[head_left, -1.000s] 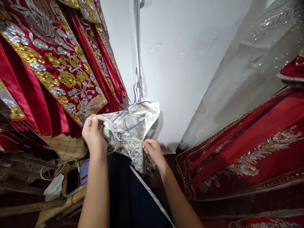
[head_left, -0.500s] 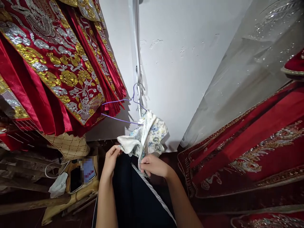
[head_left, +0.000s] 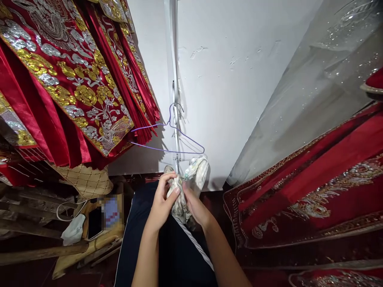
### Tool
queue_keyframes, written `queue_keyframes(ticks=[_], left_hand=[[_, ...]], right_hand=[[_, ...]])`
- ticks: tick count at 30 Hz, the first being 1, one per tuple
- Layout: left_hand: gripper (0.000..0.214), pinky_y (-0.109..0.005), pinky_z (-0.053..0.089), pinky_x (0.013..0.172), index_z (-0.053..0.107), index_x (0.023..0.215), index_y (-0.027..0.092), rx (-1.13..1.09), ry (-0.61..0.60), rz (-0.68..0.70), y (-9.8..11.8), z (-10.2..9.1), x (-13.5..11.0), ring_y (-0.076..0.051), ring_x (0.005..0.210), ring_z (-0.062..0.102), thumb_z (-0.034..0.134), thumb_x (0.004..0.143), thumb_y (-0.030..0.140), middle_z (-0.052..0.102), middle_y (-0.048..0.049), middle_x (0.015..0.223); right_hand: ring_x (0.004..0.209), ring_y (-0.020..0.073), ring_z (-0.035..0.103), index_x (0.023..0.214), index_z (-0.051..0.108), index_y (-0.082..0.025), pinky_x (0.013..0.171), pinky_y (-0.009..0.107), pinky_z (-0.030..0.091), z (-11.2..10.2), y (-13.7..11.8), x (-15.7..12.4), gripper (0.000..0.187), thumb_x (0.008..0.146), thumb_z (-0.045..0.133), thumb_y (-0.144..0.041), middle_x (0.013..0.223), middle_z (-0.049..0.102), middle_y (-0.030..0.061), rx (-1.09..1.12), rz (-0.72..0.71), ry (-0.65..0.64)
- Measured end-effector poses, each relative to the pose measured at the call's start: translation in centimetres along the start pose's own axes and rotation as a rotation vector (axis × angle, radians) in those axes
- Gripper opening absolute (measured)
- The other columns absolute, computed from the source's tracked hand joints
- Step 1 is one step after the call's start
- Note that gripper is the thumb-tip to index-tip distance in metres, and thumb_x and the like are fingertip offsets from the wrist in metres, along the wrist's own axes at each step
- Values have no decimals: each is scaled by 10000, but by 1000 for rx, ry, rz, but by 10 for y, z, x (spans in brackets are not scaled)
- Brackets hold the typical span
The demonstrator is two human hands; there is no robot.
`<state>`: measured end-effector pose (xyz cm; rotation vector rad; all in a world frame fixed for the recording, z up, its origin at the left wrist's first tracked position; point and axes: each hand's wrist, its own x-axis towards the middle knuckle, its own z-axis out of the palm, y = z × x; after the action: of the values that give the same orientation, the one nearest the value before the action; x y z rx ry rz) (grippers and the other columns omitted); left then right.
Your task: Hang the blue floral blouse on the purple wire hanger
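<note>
Low in the middle, a pale floral cloth is bunched between my two hands, one part of it sticking up at the right. My left hand grips the bunch from the left, thumb pressed on top. From the right, my right hand holds the same bunch, with some of its fingers hidden behind the fabric. Just beyond the cloth, a purple wire hanger hangs in front of the white wall. A white cord runs below the cloth over dark trousers.
Red embroidered garments hang at the left, and red beaded fabric fills the right. Sheer glittery white fabric hangs beside the white wall. A wooden stool at lower left bears a phone and a crumpled tissue.
The floral cloth has come down toward me, gathered tighter, and the hanger's right end now shows. My left hand has moved right, close to my right hand.
</note>
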<state>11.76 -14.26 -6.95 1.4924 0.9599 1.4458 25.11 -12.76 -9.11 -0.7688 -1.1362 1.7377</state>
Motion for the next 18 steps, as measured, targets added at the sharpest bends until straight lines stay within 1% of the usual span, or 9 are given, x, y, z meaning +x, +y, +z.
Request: queue_keyframes(ticks=[3, 5, 7, 10, 11, 13, 14, 16, 18], left_hand=[[436, -354, 358, 1101, 504, 1361, 243, 50, -139, -54, -8, -1, 4, -245, 1299, 479, 359, 1025, 481, 537, -96, 1376], [514, -339, 427, 991, 607, 1201, 188, 116, -308, -92, -14, -8, 6, -239, 1094, 575, 248, 1034, 516, 640, -100, 1170], [540, -304, 450, 825, 647, 934, 159, 256, -443, -123, -22, -19, 6, -208, 855, 572, 268, 1023, 535, 656, -67, 907], [491, -259, 372, 653, 556, 718, 161, 502, -552, -171, -32, -42, 5, -152, 667, 466, 412, 978, 551, 545, -6, 688], [476, -251, 346, 629, 531, 696, 163, 566, -559, -188, -32, -51, 4, -141, 644, 441, 445, 964, 546, 512, 6, 663], [442, -242, 312, 608, 506, 693, 166, 641, -521, -223, -30, -69, 2, -131, 629, 410, 469, 955, 520, 469, 17, 647], [428, -240, 301, 603, 498, 697, 167, 648, -481, -237, -26, -78, 1, -128, 630, 397, 468, 957, 506, 453, 19, 649], [403, -234, 289, 601, 498, 717, 166, 595, -379, -263, -14, -91, 0, -124, 645, 375, 484, 950, 494, 431, 20, 668], [409, -228, 285, 595, 495, 720, 161, 474, -270, -297, 1, -100, -1, -119, 653, 353, 526, 926, 513, 404, 18, 682]], right_hand=[[983, 226, 616, 1116, 671, -204, 913, 343, 469, -2, -14, -7, 445, 774, 780, -467, 988, 673, 51, -118, 24, -192], [829, 190, 596, 997, 669, -188, 781, 301, 483, -9, -27, -12, 383, 685, 846, -320, 872, 652, 18, -289, -9, -267], [701, 159, 553, 855, 653, -169, 663, 275, 461, -21, -41, -14, 251, 673, 812, -235, 769, 631, 3, -482, -44, -210], [628, 151, 526, 727, 627, -165, 577, 265, 419, -44, -68, -8, 52, 701, 672, -171, 685, 612, 6, -667, -157, 57], [630, 152, 526, 731, 631, -170, 573, 262, 412, -52, -77, -2, 42, 692, 629, -153, 683, 609, 5, -674, -248, 184], [658, 154, 536, 815, 660, -180, 596, 258, 420, -63, -93, 19, 177, 664, 578, -138, 729, 620, 6, -620, -474, 420], [696, 160, 554, 885, 673, -183, 631, 261, 440, -66, -99, 33, 254, 656, 571, -142, 785, 640, 15, -576, -570, 486], [818, 188, 601, 1026, 681, -188, 750, 289, 482, -67, -100, 62, 365, 680, 567, -186, 933, 678, 45, -505, -626, 473], [938, 218, 620, 1118, 676, -205, 870, 337, 488, -62, -88, 91, 388, 760, 542, -271, 1042, 692, 65, -495, -496, 356]])
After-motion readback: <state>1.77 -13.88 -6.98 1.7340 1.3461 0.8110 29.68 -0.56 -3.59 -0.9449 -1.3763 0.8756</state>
